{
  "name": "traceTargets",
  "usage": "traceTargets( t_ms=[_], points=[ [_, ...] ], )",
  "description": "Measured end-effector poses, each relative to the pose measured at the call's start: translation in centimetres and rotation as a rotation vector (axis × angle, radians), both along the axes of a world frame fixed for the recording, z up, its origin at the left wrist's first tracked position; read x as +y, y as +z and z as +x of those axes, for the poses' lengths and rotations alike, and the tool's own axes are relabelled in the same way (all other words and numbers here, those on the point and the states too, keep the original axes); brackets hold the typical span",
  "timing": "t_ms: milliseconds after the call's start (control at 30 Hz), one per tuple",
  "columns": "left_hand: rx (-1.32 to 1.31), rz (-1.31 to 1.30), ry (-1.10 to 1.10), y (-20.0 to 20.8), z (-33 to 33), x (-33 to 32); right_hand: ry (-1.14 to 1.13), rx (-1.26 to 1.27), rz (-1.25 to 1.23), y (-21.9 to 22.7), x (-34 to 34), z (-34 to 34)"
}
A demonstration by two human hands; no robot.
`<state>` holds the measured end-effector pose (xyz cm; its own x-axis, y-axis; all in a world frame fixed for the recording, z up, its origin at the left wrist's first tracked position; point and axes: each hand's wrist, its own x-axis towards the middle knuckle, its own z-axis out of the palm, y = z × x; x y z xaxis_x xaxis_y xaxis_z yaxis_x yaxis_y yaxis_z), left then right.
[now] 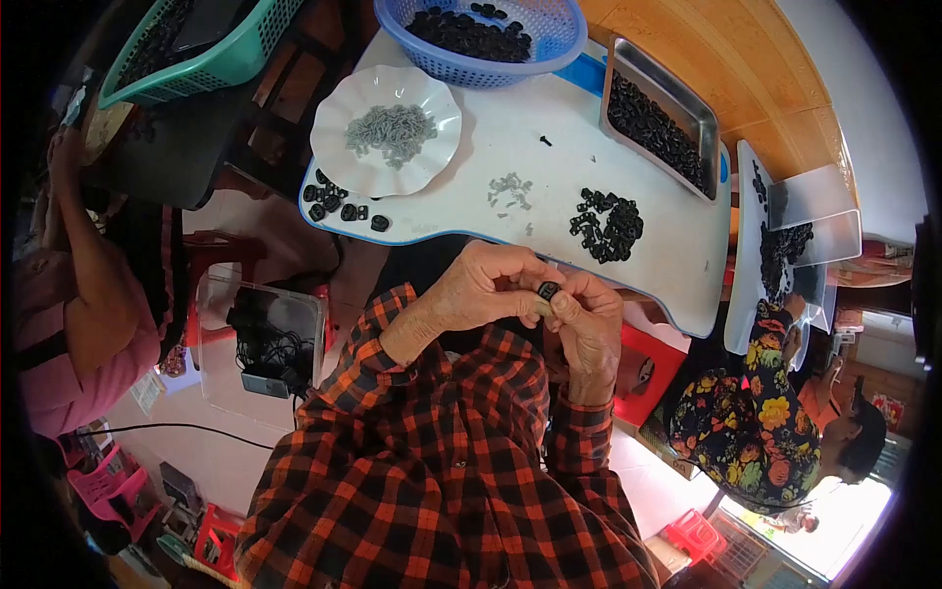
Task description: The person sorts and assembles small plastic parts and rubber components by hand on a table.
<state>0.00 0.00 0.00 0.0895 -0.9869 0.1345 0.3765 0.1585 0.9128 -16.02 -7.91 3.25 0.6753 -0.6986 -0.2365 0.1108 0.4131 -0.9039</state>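
Note:
In front of my chest, just off the table's near edge, my left hand and my right hand meet with their fingertips pinched together. Between them shows a small black plastic part, gripped from both sides. Beyond my right hand lies a heap of small black plastic pieces. Some small translucent pieces are scattered on the white table. Toward its left end sit several round black parts, close to a scalloped white plate holding a pile of small grey pieces.
A blue-purple basket and a metal tray, both holding black parts, stand along the far side. A green basket is at the upper left. One person sits left, another in a floral top right. A clear bin holds cables.

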Motion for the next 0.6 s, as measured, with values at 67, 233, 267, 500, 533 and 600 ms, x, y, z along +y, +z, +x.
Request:
traceTargets(
  t_ms=[67, 233, 267, 500, 533, 600],
  points=[
    [-0.011, -0.036, 0.033, 0.1, -0.1, 0.0, 0.019, 0.002, 0.014, 0.0, -0.1, -0.1],
    [0.06, 0.016, -0.04, 0.3, 0.4, 0.4, 0.055, -0.007, 0.074, -0.2, 0.0, -0.1],
    [0.077, 0.012, -0.053, 0.4, 0.4, 0.5, 0.074, -0.017, 0.109, -0.2, -0.1, -0.1],
    [0.103, 0.016, -0.05, 0.4, -0.2, 0.7, 0.108, -0.088, 0.244, -0.9, -0.1, -0.3],
    [0.056, 0.022, -0.04, 0.6, -0.1, 0.6, 0.112, -0.079, 0.241, -1.2, -0.2, -0.3],
    [0.008, 0.026, -0.029, 0.6, 0.0, 0.5, 0.117, -0.072, 0.238, -1.6, -0.5, -0.4]
  ],
)
